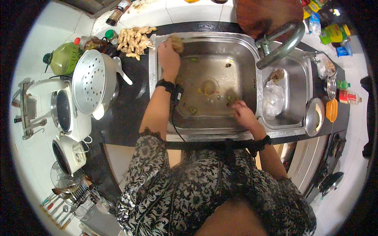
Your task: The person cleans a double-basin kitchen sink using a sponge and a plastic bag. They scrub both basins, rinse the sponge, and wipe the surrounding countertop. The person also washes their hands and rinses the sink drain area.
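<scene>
My left hand (169,59) is at the upper left corner of the large stainless steel sink basin (248,73), its fingers on a blurred brownish scrubbing pad or sponge (176,43) against the rim. Inside the basin, near its lower right side, my right hand (245,115) is low with fingers bent; whether it holds anything is unclear. Shallow cloudy water covers the basin floor, with green food scraps (192,110) and a dark scrap (228,65) about. The round drain (209,86) shows beneath the water. Both wrists wear black bands.
A metal faucet (283,47) arches between the basins. The smaller basin (298,88) holds a clear plastic bag (273,98) and a brown clump. Ginger root (134,41), a white ladle (122,72) and a perforated steamer pot (91,82) stand left; a metal bowl (314,116) rests right.
</scene>
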### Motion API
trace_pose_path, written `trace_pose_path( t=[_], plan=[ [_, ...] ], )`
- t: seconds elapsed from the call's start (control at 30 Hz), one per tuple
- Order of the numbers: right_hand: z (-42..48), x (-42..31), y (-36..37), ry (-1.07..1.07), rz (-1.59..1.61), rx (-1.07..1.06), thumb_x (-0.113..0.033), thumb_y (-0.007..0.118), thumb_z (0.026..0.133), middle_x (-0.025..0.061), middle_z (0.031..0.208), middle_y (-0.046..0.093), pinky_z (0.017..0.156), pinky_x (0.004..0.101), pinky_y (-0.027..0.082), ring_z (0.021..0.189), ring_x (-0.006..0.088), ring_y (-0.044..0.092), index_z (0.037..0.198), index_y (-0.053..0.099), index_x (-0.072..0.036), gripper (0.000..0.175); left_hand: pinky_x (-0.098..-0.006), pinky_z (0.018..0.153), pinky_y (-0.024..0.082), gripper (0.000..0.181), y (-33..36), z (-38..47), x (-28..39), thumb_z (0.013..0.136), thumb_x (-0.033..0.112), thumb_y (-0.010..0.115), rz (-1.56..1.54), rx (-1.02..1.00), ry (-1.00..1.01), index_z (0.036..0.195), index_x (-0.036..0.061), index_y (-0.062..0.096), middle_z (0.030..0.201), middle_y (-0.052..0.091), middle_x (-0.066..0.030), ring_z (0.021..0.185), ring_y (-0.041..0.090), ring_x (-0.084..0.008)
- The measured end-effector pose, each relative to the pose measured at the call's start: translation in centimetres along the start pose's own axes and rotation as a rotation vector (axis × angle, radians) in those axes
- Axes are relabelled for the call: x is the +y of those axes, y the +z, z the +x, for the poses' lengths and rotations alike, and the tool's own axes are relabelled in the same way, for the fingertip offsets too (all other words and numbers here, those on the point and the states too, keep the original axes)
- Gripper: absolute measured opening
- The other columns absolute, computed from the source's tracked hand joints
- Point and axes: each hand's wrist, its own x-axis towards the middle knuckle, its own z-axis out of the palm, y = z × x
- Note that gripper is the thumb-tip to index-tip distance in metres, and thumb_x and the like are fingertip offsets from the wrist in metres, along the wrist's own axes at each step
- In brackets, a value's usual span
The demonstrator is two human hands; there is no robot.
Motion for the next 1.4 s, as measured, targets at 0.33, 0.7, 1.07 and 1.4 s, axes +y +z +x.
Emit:
trace_pose_path(
  t=[0.33, 0.7, 1.07, 1.4],
  plan=[
    [-0.5, -0.7, -1.0, -0.033, 0.056, 0.057, -0.013, 0.061, 0.086, 0.0203, 0.119, 0.055, 0.094, 0.0432, 0.047, 0.109, 0.0392, 0.056, 0.112, 0.060, -0.002, 0.028, -0.0442, 0.081, 0.045, 0.028, 4.3, 6.4, 0.8, 0.080, 0.006, 0.059, -0.081, 0.060, 0.107, 0.107, 0.0095, 0.065, 0.093, 0.055, -0.0165, 0.091, 0.053, -0.0360],
    [-2.0, -3.0, -2.1, -0.063, 0.065, 0.004, -0.017, 0.059, 0.089, 0.0212, 0.107, 0.062, 0.087, 0.0442, 0.049, 0.100, 0.0395, 0.060, 0.114, 0.060, -0.004, 0.028, -0.0414, 0.087, 0.047, 0.029, 10.6, -0.8, 15.0, 0.078, 0.005, 0.059, -0.562, -1.006, 0.819, 0.104, 0.0122, 0.071, 0.099, 0.065, -0.0138, 0.096, 0.059, -0.0300],
    [-4.2, -2.6, -2.8, -0.167, 0.077, -0.084, -0.021, 0.059, 0.085, 0.0214, 0.087, 0.066, 0.081, 0.0489, 0.050, 0.087, 0.0400, 0.064, 0.103, 0.066, -0.005, 0.025, -0.0379, 0.097, 0.043, 0.046, 1.9, -13.5, 23.1, 0.085, 0.009, 0.055, -0.709, -0.844, 0.947, 0.122, 0.0332, 0.065, 0.112, 0.056, -0.0084, 0.111, 0.052, -0.0287],
    [-6.3, -0.7, -3.7, -0.057, 0.033, 0.015, -0.020, 0.058, 0.089, 0.0159, 0.104, 0.065, 0.083, 0.0439, 0.051, 0.095, 0.0363, 0.063, 0.109, 0.063, -0.006, 0.025, -0.0448, 0.076, 0.047, 0.044, 7.9, -6.4, 19.7, 0.083, 0.044, 0.065, -0.493, -0.516, 0.001, 0.099, 0.0029, 0.064, 0.091, 0.061, -0.0190, 0.088, 0.059, -0.0368]
  ],
)
